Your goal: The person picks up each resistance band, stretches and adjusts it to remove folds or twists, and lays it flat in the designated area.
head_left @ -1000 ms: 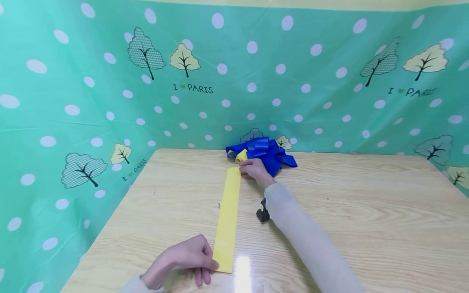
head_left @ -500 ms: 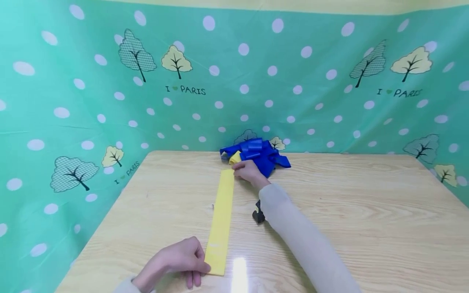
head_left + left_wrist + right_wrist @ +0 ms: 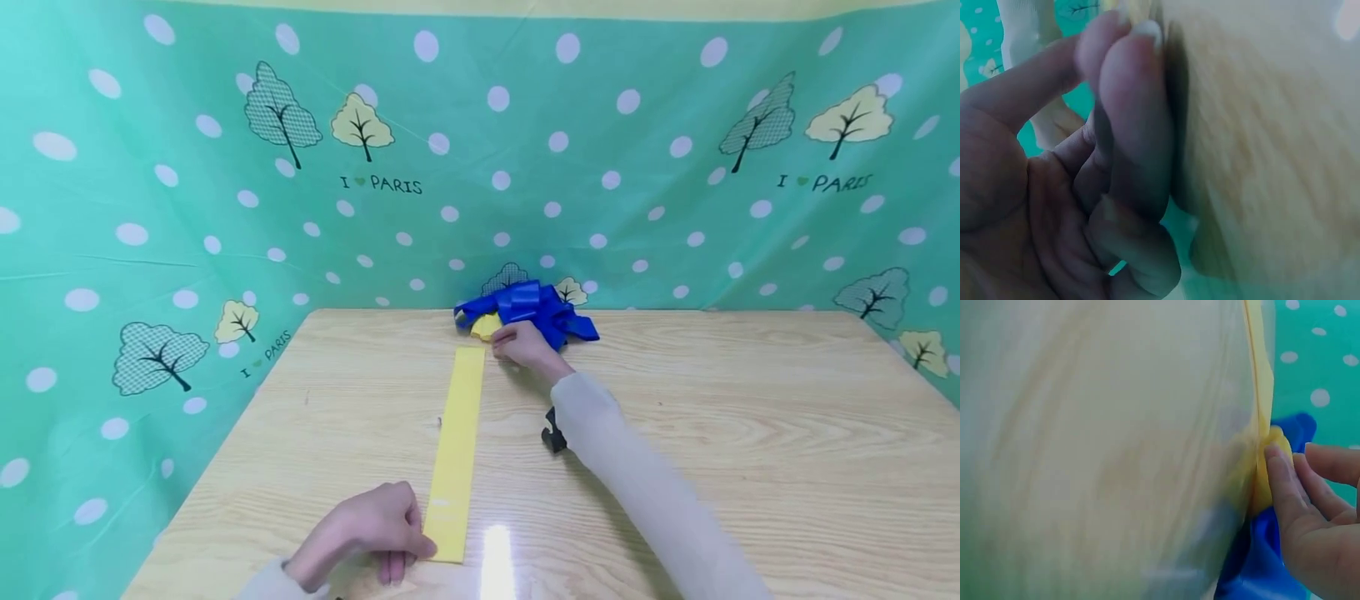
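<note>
on the wooden table [image 3: 772,400], a yellow strip [image 3: 456,450] lay flat, near end pinched by the left hand [image 3: 375,525], thumb and finger narrow. right hand [image 3: 525,346]: fingertips touched a yellow bundle [image 3: 484,327] just past the far end; could not tell whether gripped. blue heap [image 3: 525,300] behind; black clip [image 3: 553,433] beside the sleeve [image 3: 645,475].

The right hand [image 3: 1313,528] touches yellow material [image 3: 1263,484] beside glossy blue material [image 3: 1266,569].
</note>
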